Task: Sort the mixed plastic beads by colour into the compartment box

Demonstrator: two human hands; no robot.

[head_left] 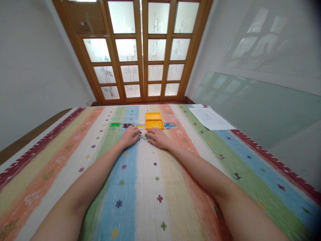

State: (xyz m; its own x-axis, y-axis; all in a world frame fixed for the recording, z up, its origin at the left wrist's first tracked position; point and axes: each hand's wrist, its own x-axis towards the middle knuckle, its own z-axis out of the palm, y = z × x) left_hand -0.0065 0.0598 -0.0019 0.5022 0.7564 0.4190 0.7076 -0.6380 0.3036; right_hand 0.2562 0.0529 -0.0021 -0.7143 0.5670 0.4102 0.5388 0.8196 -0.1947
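My left hand (129, 136) rests at the table's middle, fingers curved, its tips beside small blue and dark pieces (142, 138). From the other side my right hand (157, 138) reaches the same pieces, fingers close together; what its fingertips hold, if anything, is too small to tell. Just beyond the hands stand an orange box (153, 116) with white pieces inside, and clear boxes with green pieces (114, 125), dark red pieces (127, 125), yellow pieces (139, 126) and blue pieces (170, 125).
A striped cloth (147, 201) covers the table. Printed white paper (210, 117) lies at the back right. A glass panel (250, 107) leans by the right wall, and wooden doors with glass panes (144, 50) stand behind the table.
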